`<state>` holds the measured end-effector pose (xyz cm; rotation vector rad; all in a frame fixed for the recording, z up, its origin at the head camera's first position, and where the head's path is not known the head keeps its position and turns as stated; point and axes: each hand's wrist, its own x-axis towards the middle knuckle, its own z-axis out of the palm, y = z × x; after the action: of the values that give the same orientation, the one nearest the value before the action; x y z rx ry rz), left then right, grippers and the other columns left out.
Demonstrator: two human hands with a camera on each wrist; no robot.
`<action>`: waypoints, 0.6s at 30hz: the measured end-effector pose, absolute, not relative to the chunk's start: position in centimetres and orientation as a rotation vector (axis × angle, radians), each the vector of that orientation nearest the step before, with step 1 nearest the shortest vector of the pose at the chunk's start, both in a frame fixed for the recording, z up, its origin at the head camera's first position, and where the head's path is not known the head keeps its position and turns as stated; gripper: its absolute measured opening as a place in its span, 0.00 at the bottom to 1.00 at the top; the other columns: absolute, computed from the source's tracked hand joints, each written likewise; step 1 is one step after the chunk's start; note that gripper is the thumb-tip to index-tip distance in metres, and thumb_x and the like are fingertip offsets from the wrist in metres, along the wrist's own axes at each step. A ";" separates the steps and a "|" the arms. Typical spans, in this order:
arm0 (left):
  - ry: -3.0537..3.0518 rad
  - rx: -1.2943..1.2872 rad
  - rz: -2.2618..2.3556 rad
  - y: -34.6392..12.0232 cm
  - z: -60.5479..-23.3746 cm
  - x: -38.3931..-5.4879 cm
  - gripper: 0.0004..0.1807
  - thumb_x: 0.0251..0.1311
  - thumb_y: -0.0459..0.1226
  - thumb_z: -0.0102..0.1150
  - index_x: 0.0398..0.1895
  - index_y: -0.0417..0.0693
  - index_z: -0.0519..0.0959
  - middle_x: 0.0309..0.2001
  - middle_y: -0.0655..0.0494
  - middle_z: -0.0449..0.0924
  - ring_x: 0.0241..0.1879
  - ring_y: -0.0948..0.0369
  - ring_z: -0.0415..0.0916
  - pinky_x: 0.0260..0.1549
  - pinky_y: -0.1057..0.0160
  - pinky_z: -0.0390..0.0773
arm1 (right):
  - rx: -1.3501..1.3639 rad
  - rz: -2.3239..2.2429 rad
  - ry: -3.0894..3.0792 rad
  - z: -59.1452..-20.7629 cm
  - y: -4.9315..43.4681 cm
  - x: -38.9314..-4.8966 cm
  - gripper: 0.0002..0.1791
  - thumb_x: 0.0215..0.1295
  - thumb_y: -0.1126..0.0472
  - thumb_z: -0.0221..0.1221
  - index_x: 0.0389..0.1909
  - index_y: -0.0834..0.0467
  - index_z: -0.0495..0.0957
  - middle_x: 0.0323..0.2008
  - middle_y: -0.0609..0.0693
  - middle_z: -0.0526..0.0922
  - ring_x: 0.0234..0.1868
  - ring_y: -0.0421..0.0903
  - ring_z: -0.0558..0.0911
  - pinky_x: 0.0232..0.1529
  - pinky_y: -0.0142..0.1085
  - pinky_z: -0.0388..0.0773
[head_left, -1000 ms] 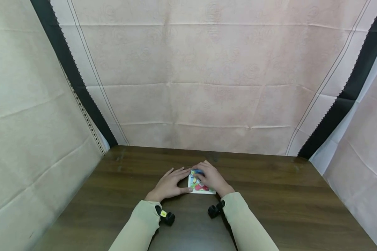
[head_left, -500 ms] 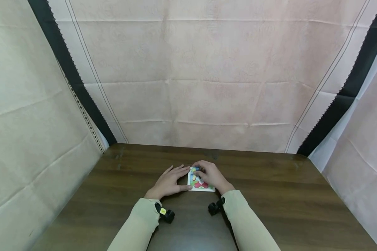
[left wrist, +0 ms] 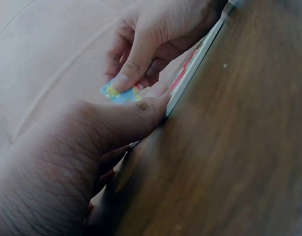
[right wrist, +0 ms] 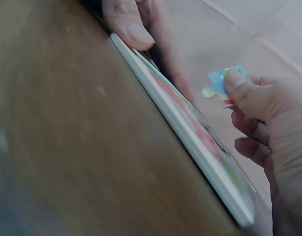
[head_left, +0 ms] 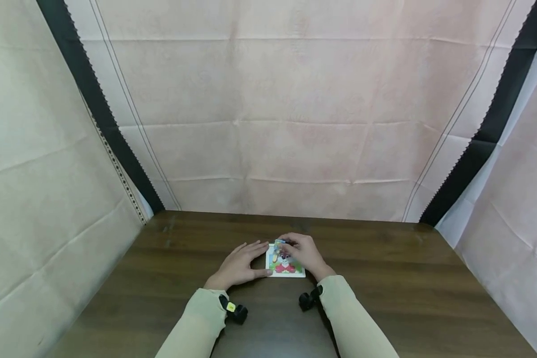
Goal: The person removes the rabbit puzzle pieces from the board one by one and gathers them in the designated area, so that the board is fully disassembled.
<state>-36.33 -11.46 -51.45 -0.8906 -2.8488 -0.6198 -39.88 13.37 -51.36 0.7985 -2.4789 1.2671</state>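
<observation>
A small jigsaw puzzle [head_left: 286, 268] in a white-edged tray, with a cartoon animal picture, lies flat on the table. My left hand [head_left: 238, 266] rests along its left side, fingers extended and the thumb touching the near left corner. Between thumb and fingers, my right hand [head_left: 306, 253] pinches a light blue puzzle piece [right wrist: 220, 86] with yellow and red parts. That piece is raised above the tray's far side, apart from the puzzle in the right wrist view. Part of the puzzle's right side is hidden under the right hand.
The brown wooden table [head_left: 376, 288] spreads around both hands. Pale cloth walls [head_left: 286, 124] with dark strips [head_left: 116, 134] stand behind it and on both sides. Each wrist wears a small black camera [head_left: 239, 313].
The right hand has lifted the puzzle piece off the upper part of the puzzle, uncovering more of the cartoon animal. The left hand stays at the tray's left side.
</observation>
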 end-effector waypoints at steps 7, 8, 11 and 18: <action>-2.855 -0.892 -0.633 -11.6 -51.4 -36.3 0.50 0.58 0.72 0.54 0.77 0.56 0.63 0.76 0.59 0.61 0.76 0.57 0.54 0.74 0.47 0.51 | 0.731 1.286 -2.431 -51.6 15.5 -40.1 0.10 0.71 0.54 0.62 0.50 0.46 0.87 0.42 0.37 0.86 0.40 0.37 0.83 0.42 0.38 0.82; -2.854 -0.891 -0.635 -11.6 -51.4 -36.3 0.50 0.58 0.72 0.54 0.77 0.56 0.63 0.76 0.59 0.61 0.76 0.57 0.54 0.74 0.47 0.51 | 0.709 1.290 -2.425 -51.5 15.9 -40.2 0.10 0.71 0.54 0.62 0.49 0.47 0.87 0.40 0.38 0.86 0.39 0.38 0.83 0.41 0.37 0.82; -2.852 -0.889 -0.640 -11.6 -51.3 -36.4 0.50 0.58 0.71 0.55 0.77 0.56 0.63 0.76 0.59 0.61 0.76 0.57 0.54 0.74 0.48 0.50 | 0.635 1.306 -2.412 -51.4 17.2 -40.3 0.06 0.70 0.55 0.64 0.44 0.48 0.85 0.35 0.39 0.85 0.35 0.40 0.82 0.37 0.37 0.81; -2.854 -0.885 -0.640 -11.6 -51.5 -35.9 0.49 0.58 0.71 0.56 0.77 0.56 0.64 0.75 0.59 0.62 0.76 0.57 0.55 0.74 0.48 0.51 | 0.539 1.267 -2.449 -51.7 20.8 -40.3 0.02 0.69 0.55 0.65 0.39 0.46 0.84 0.30 0.40 0.83 0.31 0.43 0.79 0.31 0.37 0.77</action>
<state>-35.95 -11.63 -51.45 -0.8851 -2.8539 -0.6397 -40.30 20.82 -51.74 0.5391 -2.4485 1.2670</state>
